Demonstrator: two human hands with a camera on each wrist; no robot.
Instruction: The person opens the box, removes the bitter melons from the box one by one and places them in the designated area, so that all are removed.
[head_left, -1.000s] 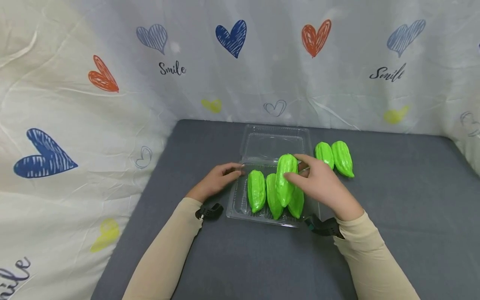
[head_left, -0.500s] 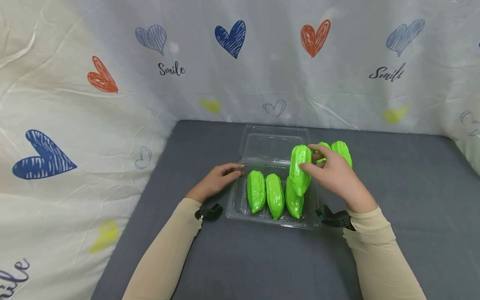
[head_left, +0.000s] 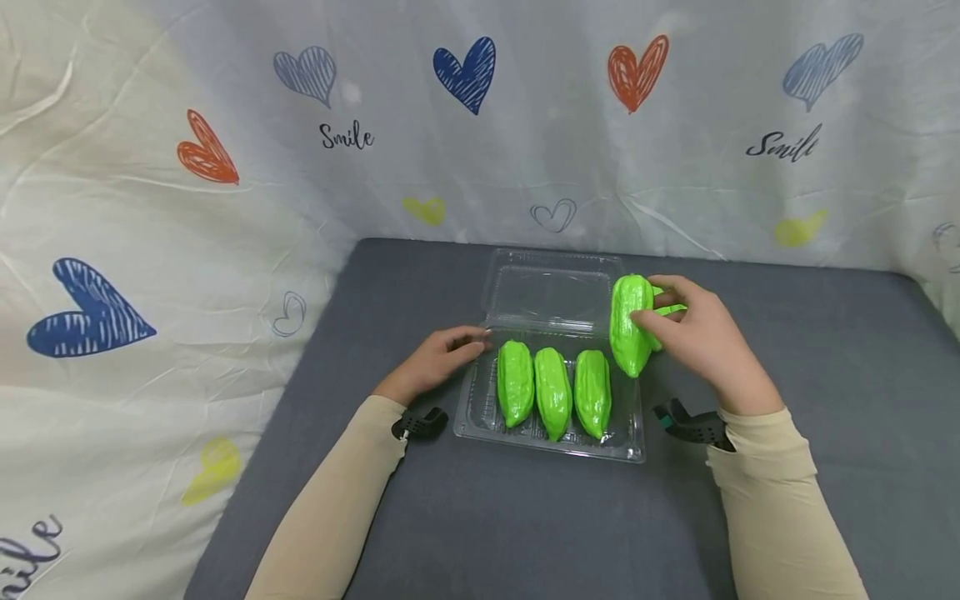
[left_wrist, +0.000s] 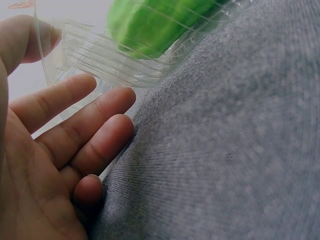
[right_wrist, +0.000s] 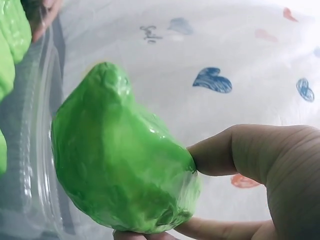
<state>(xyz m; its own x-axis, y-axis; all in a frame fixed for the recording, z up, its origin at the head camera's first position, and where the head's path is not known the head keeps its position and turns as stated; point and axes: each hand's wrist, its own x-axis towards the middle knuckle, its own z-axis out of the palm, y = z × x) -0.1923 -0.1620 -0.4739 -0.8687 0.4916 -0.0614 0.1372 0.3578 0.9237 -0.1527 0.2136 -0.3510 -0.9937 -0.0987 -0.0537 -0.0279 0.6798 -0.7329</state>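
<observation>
In the head view, my right hand (head_left: 697,333) holds a glossy, ridged green bitter melon (head_left: 631,325) between thumb and fingers, over the right edge of a clear plastic container (head_left: 558,452). The right wrist view shows the held bitter melon (right_wrist: 125,160) up close, with the thumb (right_wrist: 215,155) against its side. Three more bitter melons (head_left: 553,393) lie side by side in the container. At its left rim rests my left hand (head_left: 438,362). Its loosely bent fingers (left_wrist: 75,130) touch the container's outer side, while the thumb (left_wrist: 45,42) lies by the upper edge.
The container's lid (head_left: 555,292) lies folded back behind the base. More green (head_left: 670,304) shows behind my right hand, mostly hidden by it. The grey-covered table (head_left: 540,525) ends at a white curtain (head_left: 525,158) printed with hearts.
My right hand has moved right and away from me with the bitter melon, uncovering the third one in the container and covering the loose ones beyond. The left hand has stayed put.
</observation>
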